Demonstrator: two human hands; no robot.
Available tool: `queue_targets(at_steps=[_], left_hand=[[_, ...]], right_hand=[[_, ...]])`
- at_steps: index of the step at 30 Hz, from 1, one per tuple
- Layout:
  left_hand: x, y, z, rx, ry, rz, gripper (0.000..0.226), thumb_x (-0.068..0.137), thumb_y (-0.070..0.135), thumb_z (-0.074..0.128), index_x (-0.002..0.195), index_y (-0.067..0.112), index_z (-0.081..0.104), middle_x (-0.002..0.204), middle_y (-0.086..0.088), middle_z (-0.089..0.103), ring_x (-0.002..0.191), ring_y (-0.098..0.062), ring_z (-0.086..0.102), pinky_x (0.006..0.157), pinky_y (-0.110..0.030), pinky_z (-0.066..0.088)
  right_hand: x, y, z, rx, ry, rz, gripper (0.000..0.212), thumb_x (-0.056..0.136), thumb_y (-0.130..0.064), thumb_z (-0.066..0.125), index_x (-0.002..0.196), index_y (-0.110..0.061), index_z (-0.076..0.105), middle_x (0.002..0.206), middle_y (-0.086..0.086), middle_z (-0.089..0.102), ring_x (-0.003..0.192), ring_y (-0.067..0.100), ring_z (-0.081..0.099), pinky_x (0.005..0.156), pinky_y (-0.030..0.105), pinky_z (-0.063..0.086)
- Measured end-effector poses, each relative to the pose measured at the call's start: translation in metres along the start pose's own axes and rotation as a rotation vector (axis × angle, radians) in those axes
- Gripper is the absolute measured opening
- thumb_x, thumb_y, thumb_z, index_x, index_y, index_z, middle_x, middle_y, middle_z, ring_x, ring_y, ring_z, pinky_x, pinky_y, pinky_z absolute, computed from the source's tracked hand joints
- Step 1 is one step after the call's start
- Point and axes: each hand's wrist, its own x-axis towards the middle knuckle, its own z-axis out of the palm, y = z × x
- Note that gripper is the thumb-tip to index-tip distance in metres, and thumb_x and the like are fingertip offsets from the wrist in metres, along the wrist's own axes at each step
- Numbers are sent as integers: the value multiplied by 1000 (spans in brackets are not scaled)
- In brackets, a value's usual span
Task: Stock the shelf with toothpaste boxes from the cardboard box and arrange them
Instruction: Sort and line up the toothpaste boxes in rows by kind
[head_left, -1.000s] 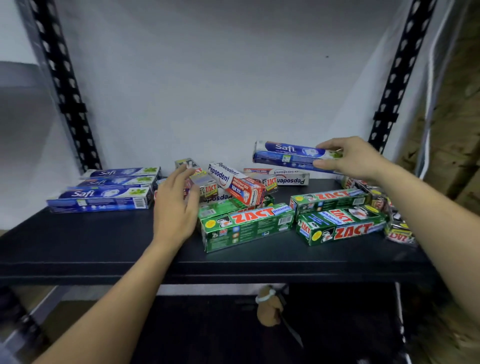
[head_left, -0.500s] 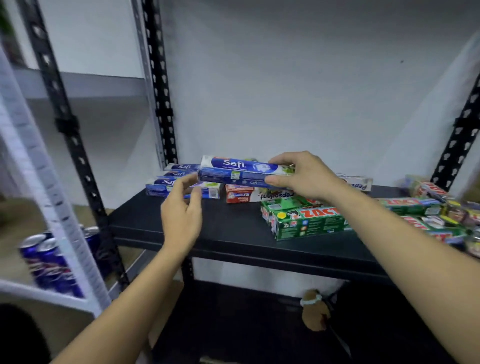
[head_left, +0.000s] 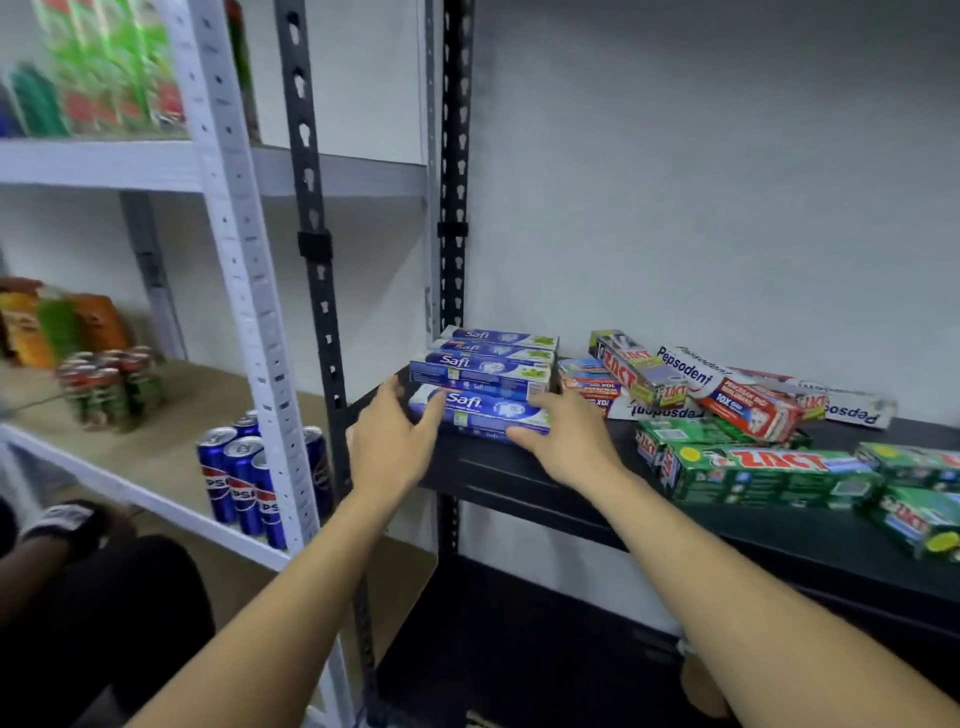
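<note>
Left hand (head_left: 395, 441): we grip the front Safi box (head_left: 488, 413) by its left end
Right hand (head_left: 566, 441): we pinch its right end
Place: black shelf (head_left: 519, 470), front left corner, beside the Safi stack (head_left: 483, 358)

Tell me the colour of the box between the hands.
Blue and white, a Safi box; head view.
</note>
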Motion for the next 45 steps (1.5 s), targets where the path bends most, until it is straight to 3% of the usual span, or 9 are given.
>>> queue_targets(at_steps=[4, 7, 9, 13, 17, 23, 29, 31, 45], left_hand=[[2, -14, 4, 86, -52, 46, 61, 89, 51, 64, 136, 14, 54, 127, -4, 67, 118, -24, 61, 100, -38, 44], [6, -17, 4, 93, -42, 63, 60, 89, 52, 63, 136, 15, 55, 124, -2, 68, 114, -20, 63, 98, -38, 48], [9, -17, 3, 77, -52, 63, 60, 89, 54, 63, 134, 16, 56, 122, -1, 69, 111, -19, 64, 96, -42, 51], [21, -17, 6, 82, -94, 22, 51, 88, 56, 61, 124, 19, 62, 113, 3, 71, 103, -19, 65, 84, -36, 53], [41, -12, 13, 96, -143, -76, 46, 90, 50, 61, 123, 18, 61, 116, -4, 71, 103, -25, 65, 82, -36, 52], [63, -5, 18, 74, -119, -163, 42, 93, 34, 57, 128, 11, 58, 123, -11, 66, 104, -29, 60, 77, -29, 39], [56, -21, 23, 112, -2, -40, 44, 92, 45, 55, 126, 18, 62, 119, -7, 69, 109, -30, 61, 83, -33, 45], [53, -23, 27, 144, 31, -25, 49, 93, 50, 51, 132, 21, 58, 123, -5, 68, 111, -29, 61, 87, -36, 47], [58, -28, 34, 267, 9, 11, 60, 94, 60, 46, 141, 24, 49, 137, -1, 59, 122, -28, 57, 93, -40, 46]], right_hand=[[-14, 16, 3, 96, 70, 5, 69, 78, -38, 79, 138, -15, 54, 141, 7, 45, 130, 21, 43, 106, 22, 28], [-24, 24, -2, 123, 182, 45, 70, 74, -32, 82, 136, -15, 53, 134, 5, 48, 123, 19, 48, 98, 18, 30], [-29, 26, -4, 156, 230, 79, 67, 72, -30, 83, 131, -17, 54, 123, 3, 54, 118, 21, 51, 98, 25, 37], [-26, 27, -9, 250, 225, 171, 63, 68, -31, 87, 122, -15, 58, 80, -17, 59, 88, 15, 63, 82, 33, 51], [-17, 25, -5, 306, 191, 200, 48, 70, -28, 86, 110, -13, 65, 95, -5, 69, 80, 6, 64, 75, 22, 50], [16, 15, 7, 362, 146, 222, 41, 69, -27, 88, 102, -14, 69, 96, -3, 71, 87, 11, 67, 84, 30, 55], [15, 22, 19, 447, 245, 174, 25, 72, -19, 85, 92, -16, 70, 87, -9, 70, 81, 4, 67, 75, 20, 54], [16, 25, 21, 464, 250, 169, 24, 73, -18, 85, 93, -17, 71, 88, -11, 72, 81, 1, 67, 73, 16, 52], [18, 29, 24, 459, 223, 158, 38, 76, -11, 81, 113, -18, 72, 99, -9, 72, 87, 2, 67, 86, 25, 55]])
